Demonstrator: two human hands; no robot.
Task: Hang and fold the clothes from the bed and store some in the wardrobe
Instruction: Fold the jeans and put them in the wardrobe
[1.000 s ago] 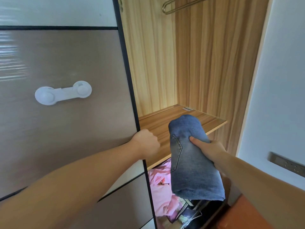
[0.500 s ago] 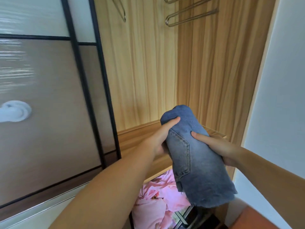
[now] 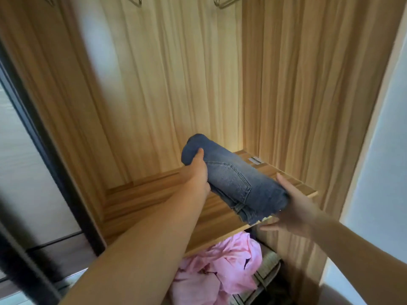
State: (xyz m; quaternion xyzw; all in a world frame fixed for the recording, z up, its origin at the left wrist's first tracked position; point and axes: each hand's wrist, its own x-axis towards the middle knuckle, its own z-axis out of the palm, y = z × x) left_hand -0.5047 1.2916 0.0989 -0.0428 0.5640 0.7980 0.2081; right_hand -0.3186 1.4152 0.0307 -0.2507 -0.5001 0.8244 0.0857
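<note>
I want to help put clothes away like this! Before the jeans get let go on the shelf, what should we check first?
1. Door out of the way: ok, the wardrobe stands open in front.
2. Room on the wooden shelf: ok, bare wood shows left of the jeans.
3. Folded jeans fully on the shelf: not ok, the near end sticks out past the front edge.
4. Jeans neatly folded: ok, the bundle looks tidy.
5. Hands steady the bundle: ok, the left hand holds the far end and the right hand supports the near end.
6. Jeans resting flat on the wood: cannot tell, the underside is hidden.
</note>
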